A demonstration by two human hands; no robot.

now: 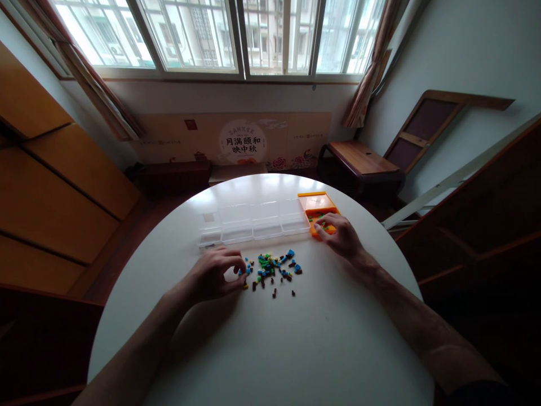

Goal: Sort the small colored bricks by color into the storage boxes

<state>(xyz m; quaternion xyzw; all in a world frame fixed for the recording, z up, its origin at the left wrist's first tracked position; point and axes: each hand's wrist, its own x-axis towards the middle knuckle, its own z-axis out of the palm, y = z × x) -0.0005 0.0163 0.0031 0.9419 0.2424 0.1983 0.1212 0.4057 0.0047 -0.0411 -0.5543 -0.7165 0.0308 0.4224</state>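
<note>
Bricks (270, 269): small loose heap of mixed blue, green, yellow and dark pieces at the centre of the table (296, 349). Left hand (213, 275) at heap's 9 o'clock, thumb and forefinger pinched together on a blue piece there. Right hand (340, 235) at 2 o'clock, fingers loosely spread, lying flat on orange box (315, 204). Clear box (253, 220) at 12 o'clock. Judgement: pieces light, rigid, likely to skid and scatter on the smooth top; take singly, fingertip pinch across opposite sides.

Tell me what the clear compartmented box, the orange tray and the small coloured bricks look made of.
Clear compartmented box: likely transparent plastic, glossy, see-through walls. Orange tray: probably opaque moulded plastic, even colour. Small coloured bricks: seemingly plastic, solid bright colours; too small to confirm.
</note>
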